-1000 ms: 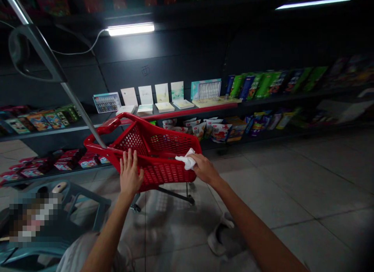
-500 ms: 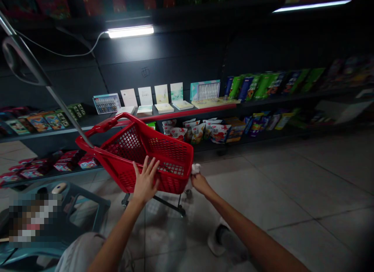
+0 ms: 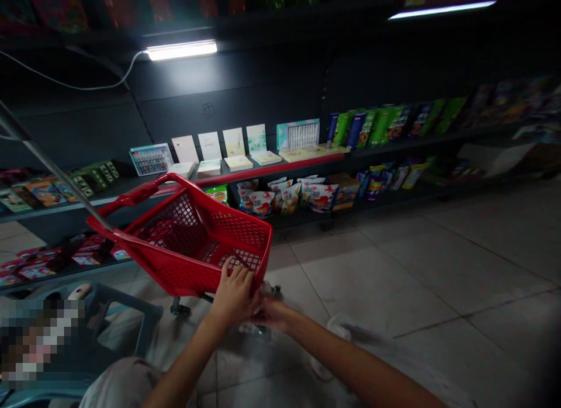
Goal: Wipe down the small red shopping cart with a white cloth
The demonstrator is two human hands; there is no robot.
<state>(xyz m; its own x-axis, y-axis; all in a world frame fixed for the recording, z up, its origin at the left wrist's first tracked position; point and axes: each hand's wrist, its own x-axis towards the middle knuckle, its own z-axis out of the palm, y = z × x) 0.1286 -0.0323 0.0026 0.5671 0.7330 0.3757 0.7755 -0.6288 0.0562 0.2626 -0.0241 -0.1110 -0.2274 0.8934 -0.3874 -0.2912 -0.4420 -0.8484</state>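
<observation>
A red plastic shopping cart (image 3: 188,273) with perforated sides stands in front of me, its near end towards my hands. My left hand (image 3: 234,294) has its fingers curled over the rim at the near corner. Close beside it, my right hand (image 3: 274,313) is closed at the outer face of that end, around a crumpled white cloth or tissue (image 3: 265,287). Only a little of the white material shows, and the right fingertips are partly hidden and blurred. The two hands almost meet; whether they touch I cannot tell.
Dark shelves hold opened gift boxes (image 3: 239,162), snack bags (image 3: 322,196) and green and blue packets (image 3: 381,127). A metal pole (image 3: 65,177) slants across the cart's handle end. At lower left stands a blue-grey plastic stool (image 3: 144,314). Tiled floor (image 3: 394,268) spreads to the right.
My left hand has gone from spread fingers on the cart's side to curling over its near corner. My right hand has moved down and left, close to it. The cart appears farther left.
</observation>
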